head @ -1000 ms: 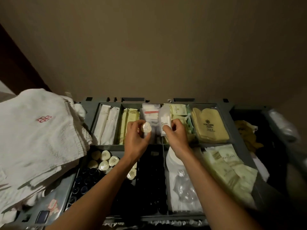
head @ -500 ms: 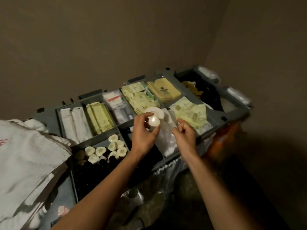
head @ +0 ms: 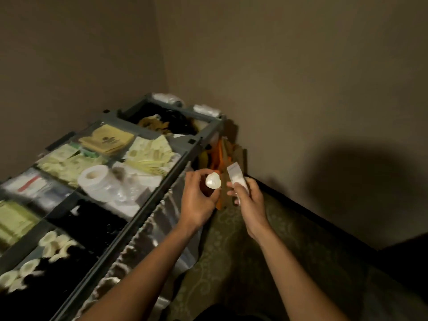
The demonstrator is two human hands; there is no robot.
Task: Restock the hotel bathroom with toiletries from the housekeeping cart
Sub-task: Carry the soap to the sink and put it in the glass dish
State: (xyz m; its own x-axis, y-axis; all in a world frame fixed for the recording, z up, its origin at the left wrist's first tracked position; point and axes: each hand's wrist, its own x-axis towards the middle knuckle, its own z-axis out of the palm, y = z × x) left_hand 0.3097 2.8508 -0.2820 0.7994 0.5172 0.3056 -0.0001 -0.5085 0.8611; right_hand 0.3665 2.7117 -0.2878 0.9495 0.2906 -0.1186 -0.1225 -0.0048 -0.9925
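Note:
The grey housekeeping cart stands at the left, its compartments filled with pale sachets, packets and small bottles. My left hand is off the cart's right edge and grips a small bottle with a cream cap. Just right of it, my right hand holds a small white sachet upright between thumb and fingers. Both hands hover over the patterned carpet, close together without touching.
A toilet paper roll lies in a middle compartment. Yellow-brown packets fill a far one, and cream-capped bottles sit near the front. Orange items hang at the cart's end. Walls meet in a corner behind; dark skirting runs right.
Both hands have come away from the cart's compartments to its right, carrying the bottle and the sachet. My view has swung right, toward the corner and the carpet.

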